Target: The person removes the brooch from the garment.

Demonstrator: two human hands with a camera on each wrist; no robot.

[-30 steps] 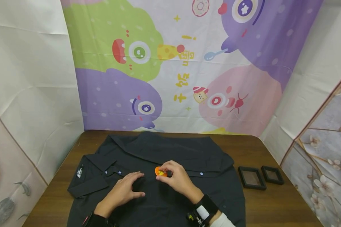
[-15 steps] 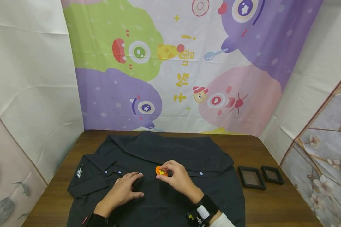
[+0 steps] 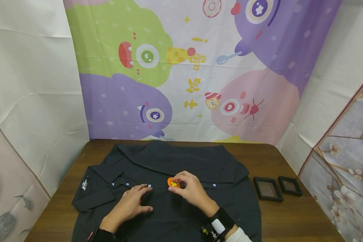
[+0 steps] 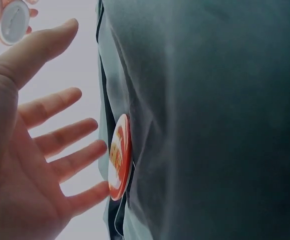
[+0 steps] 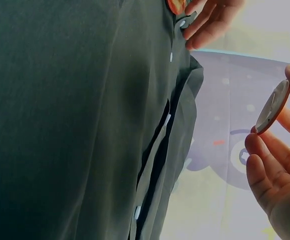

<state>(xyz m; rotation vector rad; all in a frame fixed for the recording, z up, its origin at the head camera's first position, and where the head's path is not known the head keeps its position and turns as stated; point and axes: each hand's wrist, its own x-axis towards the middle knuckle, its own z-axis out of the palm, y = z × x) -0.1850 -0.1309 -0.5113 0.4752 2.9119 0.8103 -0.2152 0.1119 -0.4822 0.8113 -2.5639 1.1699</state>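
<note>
A dark button-up shirt [image 3: 196, 215] lies spread on the table. Above its button row, my right hand [image 3: 189, 188] pinches an orange round pin badge [image 3: 171, 182] by the edge between thumb and fingertips. In the right wrist view the pale back of this pin badge [image 5: 273, 106] faces the shirt. My left hand [image 3: 133, 203] is spread over the shirt, fingers straight, fingertips close to a white button [image 3: 149, 186]. The left wrist view shows a second red-orange badge [image 4: 120, 157] on the shirt by that hand's fingers; the hand hides it in the head view.
Two black square frames [image 3: 268, 189] lie on the wooden table [image 3: 285, 222] to the right of the shirt. Behind the table hangs a cartoon-print cloth [image 3: 196, 127]. A folded sleeve with a white print [image 3: 84, 184] lies at the shirt's left.
My right hand has shifted slightly to the right with the pin badge. The left hand has drawn back a little, and the white button by its fingertips now shows.
</note>
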